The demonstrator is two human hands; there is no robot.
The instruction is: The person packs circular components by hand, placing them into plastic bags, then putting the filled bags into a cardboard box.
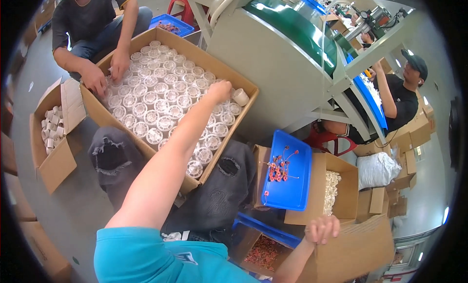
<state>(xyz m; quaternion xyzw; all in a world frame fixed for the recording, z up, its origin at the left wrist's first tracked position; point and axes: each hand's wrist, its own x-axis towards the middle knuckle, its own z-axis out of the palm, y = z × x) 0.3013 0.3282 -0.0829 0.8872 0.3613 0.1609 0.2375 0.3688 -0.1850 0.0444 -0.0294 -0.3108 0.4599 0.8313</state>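
My left hand (220, 91) reaches into the far right part of a large cardboard box (247, 101) packed with rows of round clear-and-white plastic parts (161, 105). Its fingers point down among the parts and are mostly hidden. Just right of it, one white cup-shaped part (240, 97) sits tilted above the others. My right hand (322, 229) is curled closed, raised beside an open carton (319, 217) of small white pieces (332, 191). Whatever it may hold is hidden by the fingers. Across the box, another person's two hands (105, 77) touch parts at the far left corner.
A blue tray (298, 189) holds red-and-black wired parts (279, 171). Below it is a carton of small red pieces (265, 250). At left stands a carton of white cylinders (52, 129). A grey machine (263, 63) with a green belt stands behind; another person sits at right.
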